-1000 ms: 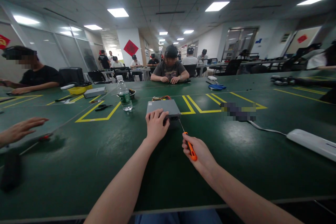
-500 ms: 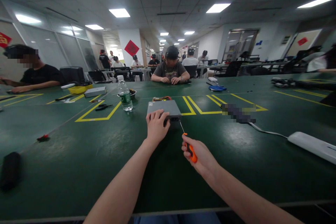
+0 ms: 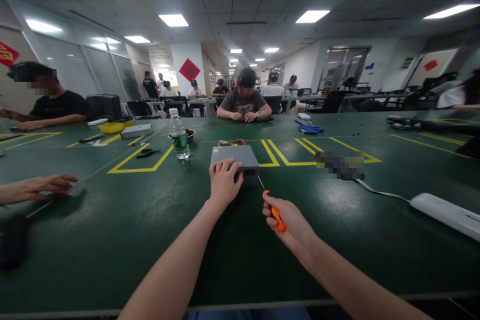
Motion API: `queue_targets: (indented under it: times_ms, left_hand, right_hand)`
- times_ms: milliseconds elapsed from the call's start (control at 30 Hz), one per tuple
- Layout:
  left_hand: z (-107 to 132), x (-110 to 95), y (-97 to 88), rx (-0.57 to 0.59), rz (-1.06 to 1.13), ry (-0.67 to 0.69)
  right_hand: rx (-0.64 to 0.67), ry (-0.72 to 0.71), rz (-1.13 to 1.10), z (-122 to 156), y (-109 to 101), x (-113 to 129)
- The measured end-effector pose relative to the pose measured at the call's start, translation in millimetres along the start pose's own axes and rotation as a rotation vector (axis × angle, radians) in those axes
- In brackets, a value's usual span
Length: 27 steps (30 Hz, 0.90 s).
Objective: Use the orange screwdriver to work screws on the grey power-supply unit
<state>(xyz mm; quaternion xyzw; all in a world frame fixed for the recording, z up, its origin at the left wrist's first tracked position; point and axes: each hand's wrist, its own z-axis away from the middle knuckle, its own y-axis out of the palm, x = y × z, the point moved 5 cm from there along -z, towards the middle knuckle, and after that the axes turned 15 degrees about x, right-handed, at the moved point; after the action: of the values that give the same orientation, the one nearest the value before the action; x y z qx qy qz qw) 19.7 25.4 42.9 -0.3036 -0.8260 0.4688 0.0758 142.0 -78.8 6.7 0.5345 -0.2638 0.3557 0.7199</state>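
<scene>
A grey metal computer power supply [image 3: 243, 155] lies on the green table in front of me, with coloured wires at its far side. My left hand [image 3: 224, 180] grips its near left part, fingers over the top and thumb at the front face. In my right hand [image 3: 290, 220] is a screwdriver [image 3: 277, 219] with an orange and black handle, the fingers wrapped round it. Its thin shaft points up and left, and the tip is at the front right corner of the power supply. Whether the tip sits in a screw is too small to tell.
A water bottle [image 3: 180, 137] stands left of the power supply, before a dark bowl [image 3: 190, 134]. A co-worker's hand [image 3: 50, 187] reaches in from the left. A white power strip [image 3: 446, 215] with a cable lies at right. Another person [image 3: 244, 100] sits opposite.
A co-worker's hand has come in at the left over the small red object. My right hand has turned and shifted slightly with the screwdriver; my left hand stays put.
</scene>
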Motion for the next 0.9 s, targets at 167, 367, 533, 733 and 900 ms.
queue_targets:
  times_ms: [167, 367, 533, 733, 900]
  left_hand:
    - [0.0, -0.8, 0.7, 0.0, -0.001, 0.001]
    - [-0.1, -0.8, 0.7, -0.006, 0.001, 0.005]
    - [-0.2, -0.1, 1.3, 0.002, -0.004, 0.005]
    - [-0.1, -1.0, 0.2, 0.003, 0.01, -0.004]
    - [0.1, -1.2, -1.1, 0.004, 0.012, -0.006]
  right_hand:
    - [0.049, 0.064, -0.038, -0.8, 3.3, 1.5]
    - [0.009, 0.02, -0.009, -1.9, -2.6, -1.3]
    - [0.011, 0.023, -0.016, -1.0, -0.1, 2.3]
    - [0.045, 0.067, -0.041, 0.6, 3.5, 2.1]
    - [-0.002, 0.008, -0.012, -0.4, -2.6, 2.8]
